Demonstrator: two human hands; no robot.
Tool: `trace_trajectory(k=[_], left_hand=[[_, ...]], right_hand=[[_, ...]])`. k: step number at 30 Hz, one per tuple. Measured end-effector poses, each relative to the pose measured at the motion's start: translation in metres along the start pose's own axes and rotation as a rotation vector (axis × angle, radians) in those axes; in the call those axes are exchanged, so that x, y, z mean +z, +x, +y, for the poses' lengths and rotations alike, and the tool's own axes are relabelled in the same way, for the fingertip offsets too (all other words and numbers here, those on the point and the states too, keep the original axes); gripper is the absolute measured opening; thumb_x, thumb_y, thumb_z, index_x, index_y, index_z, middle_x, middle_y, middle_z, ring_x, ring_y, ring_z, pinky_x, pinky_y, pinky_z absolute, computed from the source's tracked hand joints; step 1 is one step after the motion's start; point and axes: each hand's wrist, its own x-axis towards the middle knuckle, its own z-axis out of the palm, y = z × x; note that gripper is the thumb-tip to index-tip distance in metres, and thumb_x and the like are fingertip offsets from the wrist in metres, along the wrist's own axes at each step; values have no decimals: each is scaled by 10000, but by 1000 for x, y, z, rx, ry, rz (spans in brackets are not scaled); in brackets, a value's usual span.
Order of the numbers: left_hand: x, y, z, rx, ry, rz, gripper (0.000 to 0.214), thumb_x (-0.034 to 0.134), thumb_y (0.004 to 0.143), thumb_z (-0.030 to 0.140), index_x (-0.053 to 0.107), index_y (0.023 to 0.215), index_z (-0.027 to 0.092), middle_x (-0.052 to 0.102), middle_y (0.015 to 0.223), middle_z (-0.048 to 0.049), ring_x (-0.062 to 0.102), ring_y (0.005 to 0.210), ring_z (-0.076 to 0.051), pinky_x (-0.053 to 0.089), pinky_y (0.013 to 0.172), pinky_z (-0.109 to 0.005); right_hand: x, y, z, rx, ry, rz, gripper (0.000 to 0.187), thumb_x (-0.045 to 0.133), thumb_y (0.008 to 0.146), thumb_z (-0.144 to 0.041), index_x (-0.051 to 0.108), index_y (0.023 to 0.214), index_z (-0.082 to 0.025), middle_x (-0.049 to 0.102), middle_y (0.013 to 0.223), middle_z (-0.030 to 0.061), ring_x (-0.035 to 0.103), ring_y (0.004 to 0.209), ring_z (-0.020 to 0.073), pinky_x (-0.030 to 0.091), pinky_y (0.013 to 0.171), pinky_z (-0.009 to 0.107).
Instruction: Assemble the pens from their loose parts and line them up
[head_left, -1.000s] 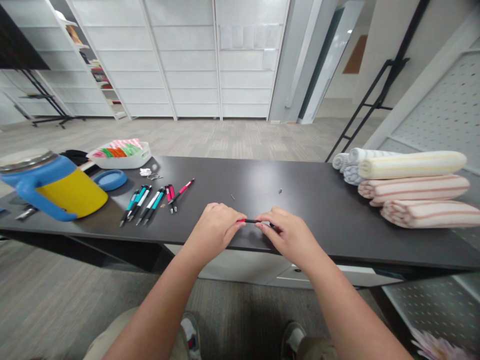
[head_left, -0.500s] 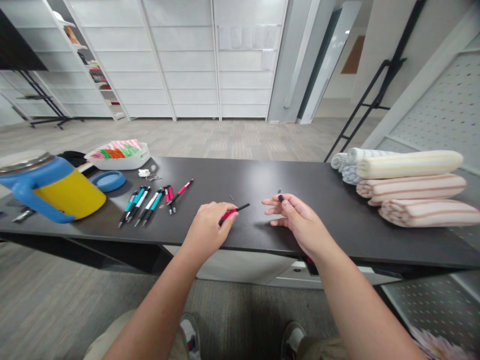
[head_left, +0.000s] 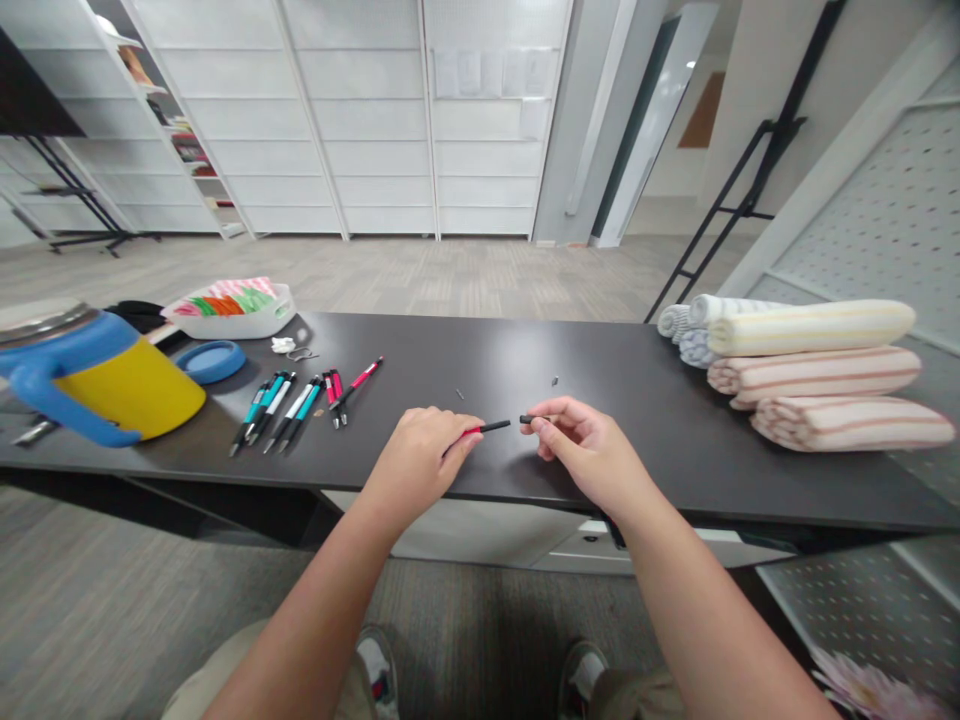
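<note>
My left hand (head_left: 421, 458) is closed around a red and black pen (head_left: 484, 429), whose black end points right. My right hand (head_left: 581, 445) pinches a small black pen part (head_left: 527, 419) between thumb and forefinger, a short gap from the pen's tip. Both hands hover just above the dark table (head_left: 637, 430) near its front edge. Two tiny loose bits (head_left: 554, 381) lie on the table beyond the hands.
Several teal and pink pens (head_left: 300, 397) lie in a row at the left. A yellow and blue jug (head_left: 105, 378), a blue lid (head_left: 212, 359) and a white tray of coloured items (head_left: 232, 306) stand farther left. Rolled striped towels (head_left: 810, 370) are stacked at the right.
The hands first held the pen together, then pulled apart with a black part in the right hand. Now the right hand has come back close to the pen's tip.
</note>
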Motion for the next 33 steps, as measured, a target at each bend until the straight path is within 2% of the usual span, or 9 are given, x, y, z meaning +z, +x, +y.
trace_trajectory(k=[5, 14, 27, 33], left_hand=[[0, -1, 0, 35, 11, -26, 266, 508, 1110, 357, 719, 1214, 234, 784, 996, -52, 666, 919, -226, 455, 866, -398], [1, -3, -1, 38, -23, -36, 266, 499, 1115, 358, 707, 1226, 236, 767, 1012, -51, 683, 936, -212, 474, 862, -372], [1, -2, -1, 59, 13, -60, 277, 471, 1124, 357, 692, 1233, 230, 776, 1052, -54, 701, 944, -216, 485, 856, -372], [2, -3, -2, 83, 34, -94, 265, 476, 1124, 359, 679, 1238, 233, 770, 1074, -50, 695, 969, -219, 467, 870, -374]], right_hand=[[1, -2, 3, -55, -185, -32, 340, 708, 957, -521, 730, 1097, -212, 661, 721, -11, 624, 651, 159, 476, 632, 281], [0, -3, -4, -18, -123, -91, 362, 704, 944, -532, 743, 1082, -200, 796, 924, 69, 651, 652, 154, 520, 643, 292], [1, -3, -4, -14, -99, -94, 362, 702, 942, -540, 754, 1078, -209, 792, 919, 61, 647, 644, 150, 522, 636, 286], [3, -5, -6, -26, -191, -100, 357, 724, 924, -538, 779, 1078, -220, 747, 793, 27, 653, 621, 162, 474, 600, 280]])
